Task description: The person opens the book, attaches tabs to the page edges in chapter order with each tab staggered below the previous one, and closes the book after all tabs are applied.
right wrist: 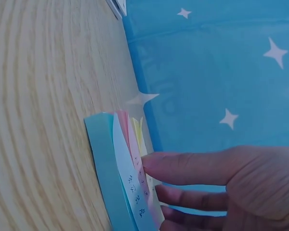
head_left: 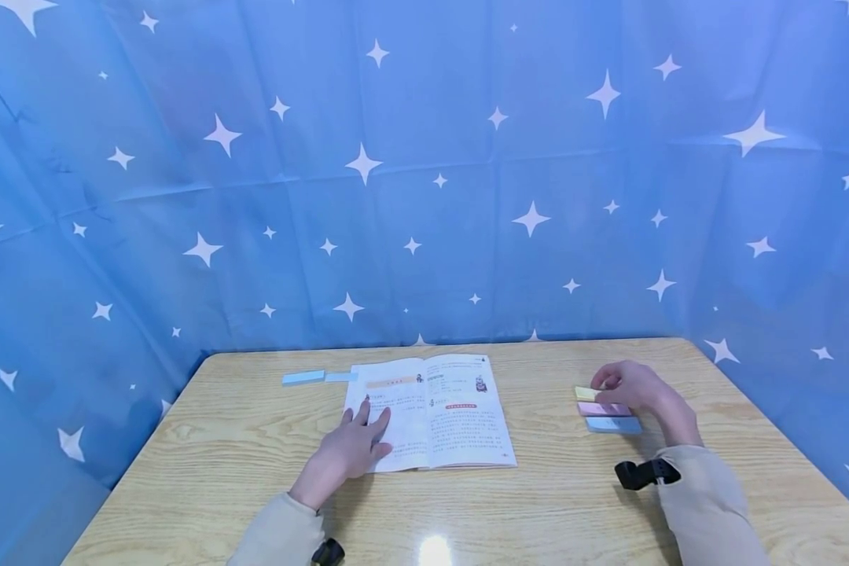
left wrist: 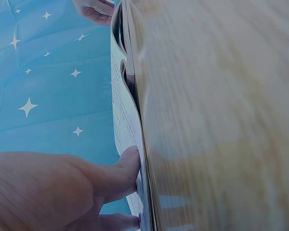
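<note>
Right hand (head_left: 626, 385) touching yellow pad (head_left: 584, 393)

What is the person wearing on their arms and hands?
Both hands, the left hand and the right hand, are bare, with no gloves or rings to see. Each arm has a long beige sleeve reaching the wrist. A small black camera clip sits at the right cuff, and another black one at the left.
</note>
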`<state>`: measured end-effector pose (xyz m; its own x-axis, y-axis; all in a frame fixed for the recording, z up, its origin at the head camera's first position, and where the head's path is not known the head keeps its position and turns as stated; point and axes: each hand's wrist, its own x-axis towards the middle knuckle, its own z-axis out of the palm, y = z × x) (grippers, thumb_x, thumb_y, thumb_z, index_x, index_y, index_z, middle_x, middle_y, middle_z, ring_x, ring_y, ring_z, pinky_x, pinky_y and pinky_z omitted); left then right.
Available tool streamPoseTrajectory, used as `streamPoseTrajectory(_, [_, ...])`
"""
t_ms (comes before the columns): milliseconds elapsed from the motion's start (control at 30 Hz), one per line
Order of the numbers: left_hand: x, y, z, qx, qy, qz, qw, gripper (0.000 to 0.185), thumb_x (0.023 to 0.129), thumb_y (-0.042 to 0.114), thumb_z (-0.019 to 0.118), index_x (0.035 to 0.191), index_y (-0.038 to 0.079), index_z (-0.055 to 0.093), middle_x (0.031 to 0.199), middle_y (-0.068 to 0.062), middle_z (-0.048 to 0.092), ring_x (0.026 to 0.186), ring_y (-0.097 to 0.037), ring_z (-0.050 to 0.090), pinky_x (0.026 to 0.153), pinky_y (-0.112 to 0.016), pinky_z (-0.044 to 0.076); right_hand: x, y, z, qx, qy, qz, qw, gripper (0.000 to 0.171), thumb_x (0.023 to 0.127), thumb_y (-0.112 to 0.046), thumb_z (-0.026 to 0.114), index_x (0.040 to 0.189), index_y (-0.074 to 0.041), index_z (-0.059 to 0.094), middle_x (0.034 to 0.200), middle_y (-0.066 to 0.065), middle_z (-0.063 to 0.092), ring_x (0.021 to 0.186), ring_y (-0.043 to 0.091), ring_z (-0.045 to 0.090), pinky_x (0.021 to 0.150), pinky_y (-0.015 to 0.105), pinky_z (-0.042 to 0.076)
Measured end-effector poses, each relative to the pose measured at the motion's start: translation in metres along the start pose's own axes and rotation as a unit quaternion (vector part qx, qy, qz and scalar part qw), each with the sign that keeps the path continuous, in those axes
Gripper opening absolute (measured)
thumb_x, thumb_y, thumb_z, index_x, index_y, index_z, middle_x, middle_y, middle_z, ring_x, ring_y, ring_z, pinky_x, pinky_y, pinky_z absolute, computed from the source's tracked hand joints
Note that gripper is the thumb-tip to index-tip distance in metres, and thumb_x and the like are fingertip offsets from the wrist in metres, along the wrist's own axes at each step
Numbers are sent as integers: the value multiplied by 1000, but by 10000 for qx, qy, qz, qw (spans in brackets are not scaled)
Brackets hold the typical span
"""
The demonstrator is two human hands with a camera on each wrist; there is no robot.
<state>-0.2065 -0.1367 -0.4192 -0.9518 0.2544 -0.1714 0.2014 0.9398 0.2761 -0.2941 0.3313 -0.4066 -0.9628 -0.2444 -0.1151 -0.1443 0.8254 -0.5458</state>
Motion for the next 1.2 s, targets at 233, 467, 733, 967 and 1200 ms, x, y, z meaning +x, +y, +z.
streamPoseTrajectory(233, [0,1,-2,-11,2,-8,10000,56,104,31,57,153,9,44,159,-28,27,142,-54,28,98,-65,44,2,1,1,13,54,18,10000,24,87,-9,74,108,1,70,103,16,65,91,29,58,75,42,50])
streamPoseTrajectory(467, [0,1,-3,-55,6,-17,10000,55,104,31,56,153,9,44,160,-28,27,143,-54,27,98,-66,44,4,4,2,-28,143,-52,9999,24,87,-7,74,109,3,70,104,17,67,93,29,61,78,45,52])
streamPoseTrajectory(733, [0,2,-1,210,10,-101,9997,55,104,34,56,154,13,44,159,-25,30,142,-50,31,94,-65,46,8,10,5,-152,294,-265,9991,16,84,-6,76,98,2,72,87,5,67,78,18,57,68,35,48])
streamPoseTrajectory(967, [2,0,-4,67,120,-1,9999,55,102,35,59,151,12,49,157,-26,33,139,-53,36,96,-69,42,8,9,8,-260,421,-410,9979,16,84,-9,77,96,1,73,84,4,67,76,17,57,68,35,48])
streamPoseTrajectory(1200, [2,-2,-6,-98,370,241,9990,50,102,31,61,146,7,54,152,-29,40,136,-51,41,99,-66,43,8,3,9,-67,503,-419,9978,20,87,-12,76,102,1,72,90,6,67,78,20,57,68,34,48])
